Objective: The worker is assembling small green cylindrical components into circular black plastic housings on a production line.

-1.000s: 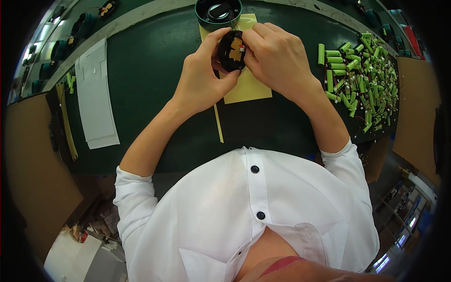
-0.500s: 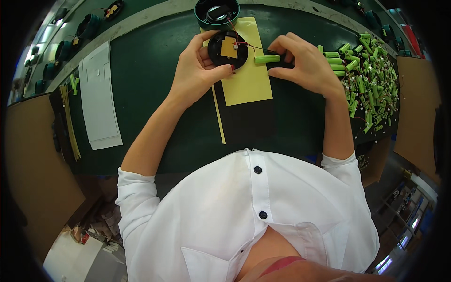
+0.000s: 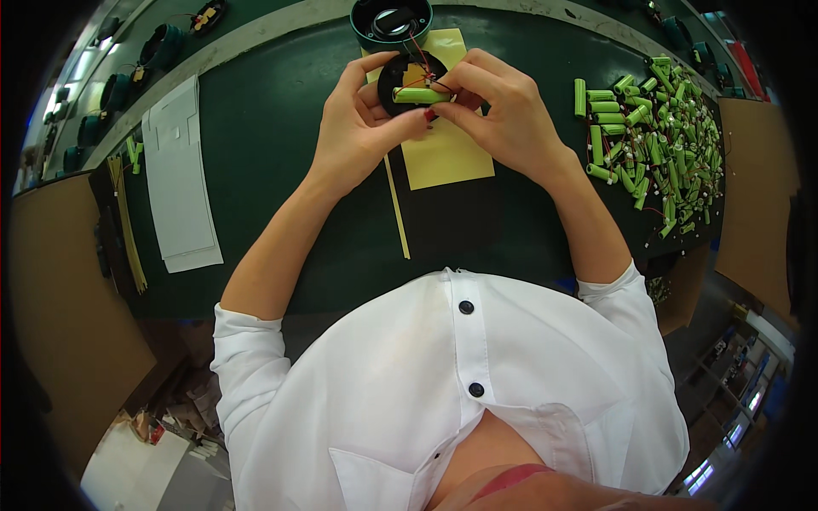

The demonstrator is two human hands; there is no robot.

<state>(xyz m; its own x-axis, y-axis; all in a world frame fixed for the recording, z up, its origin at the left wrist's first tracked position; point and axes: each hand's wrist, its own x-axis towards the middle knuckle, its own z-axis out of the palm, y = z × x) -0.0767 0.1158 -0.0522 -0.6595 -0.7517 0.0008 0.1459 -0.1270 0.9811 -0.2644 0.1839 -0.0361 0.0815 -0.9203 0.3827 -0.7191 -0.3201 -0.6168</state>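
My left hand (image 3: 362, 106) grips a round black housing (image 3: 388, 78) by its left side, thumb along the lower rim. A yellow circuit board (image 3: 414, 75) sits inside the housing. Across its lower part lies a green cylindrical battery (image 3: 419, 96), and my right hand (image 3: 494, 94) pinches the right end of it, where thin wires run. Red wires lead up from the board to a dark green round casing (image 3: 392, 24) just beyond. My right fingertips hide part of the housing's right side.
Yellow sheets (image 3: 447, 157) lie on the dark green table (image 3: 273, 128) under the hands, with a black sheet (image 3: 447, 213) nearer. A pile of green wired batteries (image 3: 660, 145) spreads at right. White sheets (image 3: 181, 187) rest at left. More casings (image 3: 160, 47) stand beyond the table.
My right hand has moved left, bringing the battery from beside the housing onto it. My left hand keeps its hold on the housing.
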